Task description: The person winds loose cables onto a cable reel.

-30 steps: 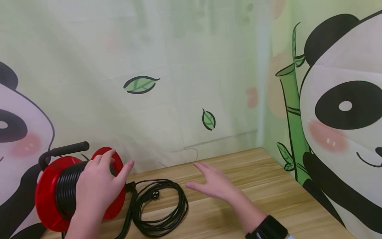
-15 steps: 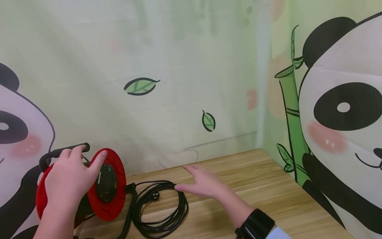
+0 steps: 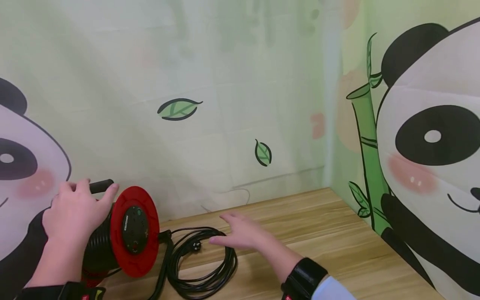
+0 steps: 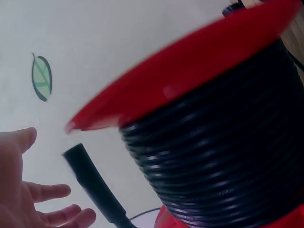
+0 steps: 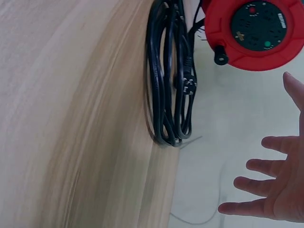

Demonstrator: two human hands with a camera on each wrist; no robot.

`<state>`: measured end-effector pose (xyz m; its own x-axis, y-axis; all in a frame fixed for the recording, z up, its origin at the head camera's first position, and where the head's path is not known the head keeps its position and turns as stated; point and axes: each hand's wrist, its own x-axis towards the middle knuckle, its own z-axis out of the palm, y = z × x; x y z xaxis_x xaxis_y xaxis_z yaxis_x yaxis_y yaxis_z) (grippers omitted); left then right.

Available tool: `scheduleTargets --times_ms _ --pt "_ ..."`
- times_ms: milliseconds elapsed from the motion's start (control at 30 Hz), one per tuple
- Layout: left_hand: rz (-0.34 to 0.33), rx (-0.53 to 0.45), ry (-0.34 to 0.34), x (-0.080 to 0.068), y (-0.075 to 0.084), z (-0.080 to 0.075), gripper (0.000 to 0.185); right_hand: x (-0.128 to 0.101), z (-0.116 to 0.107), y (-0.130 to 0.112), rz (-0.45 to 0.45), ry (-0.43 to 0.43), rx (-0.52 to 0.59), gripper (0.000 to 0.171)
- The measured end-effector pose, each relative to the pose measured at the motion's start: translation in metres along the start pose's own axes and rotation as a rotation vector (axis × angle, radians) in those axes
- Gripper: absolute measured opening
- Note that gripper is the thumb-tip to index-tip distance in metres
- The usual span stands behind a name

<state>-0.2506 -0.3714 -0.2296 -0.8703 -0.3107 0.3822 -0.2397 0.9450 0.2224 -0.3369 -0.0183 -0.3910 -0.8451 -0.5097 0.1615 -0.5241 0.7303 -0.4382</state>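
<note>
1. A light wooden table (image 3: 330, 233) with lengthwise grain carries everything.
2. A red cable reel (image 3: 129, 231) wound with black cord stands on it under the left hand (image 3: 73, 212).
3. A loose coil of black cable (image 3: 198, 266) with its plug (image 3: 195, 245) lies just below the right hand (image 3: 240, 233).

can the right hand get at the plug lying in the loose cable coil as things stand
Probably yes. The right hand hovers open just over the loose cable coil, and the plug lies bare on the wooden table beside its fingertips, with nothing covering it.
</note>
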Motion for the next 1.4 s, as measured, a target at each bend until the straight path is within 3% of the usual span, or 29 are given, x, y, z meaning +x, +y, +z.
scheduleTargets --times_ms 233,467,667,867,1033,1167,1300,1400 --pt "-0.008 0.015 -0.109 0.012 -0.010 -0.002 0.103 0.009 0.014 -0.005 0.017 -0.041 -0.006 0.102" --pt "-0.018 -0.002 -0.143 0.020 -0.015 -0.002 0.095 0.013 0.024 -0.004 0.046 -0.074 -0.008 0.102" --pt "0.018 -0.006 -0.174 0.031 -0.018 -0.006 0.091 0.014 0.025 -0.006 0.042 -0.072 -0.020 0.102" --pt "0.021 -0.004 -0.275 0.044 -0.023 -0.011 0.099 0.014 0.028 -0.009 0.019 -0.075 -0.027 0.100" --pt "-0.024 -0.004 -0.376 0.054 -0.020 -0.016 0.105 0.014 0.030 -0.010 0.013 -0.077 -0.021 0.097" --pt "-0.102 -0.075 -0.421 0.056 -0.014 -0.014 0.111 0.015 0.032 -0.009 0.011 -0.078 -0.026 0.097" --pt "-0.161 -0.121 -0.410 0.054 -0.008 -0.013 0.116 0.014 0.031 -0.011 0.013 -0.082 -0.026 0.097" --pt "-0.169 -0.133 -0.385 0.053 -0.006 -0.012 0.112 0.013 0.028 -0.012 0.009 -0.080 -0.038 0.098"
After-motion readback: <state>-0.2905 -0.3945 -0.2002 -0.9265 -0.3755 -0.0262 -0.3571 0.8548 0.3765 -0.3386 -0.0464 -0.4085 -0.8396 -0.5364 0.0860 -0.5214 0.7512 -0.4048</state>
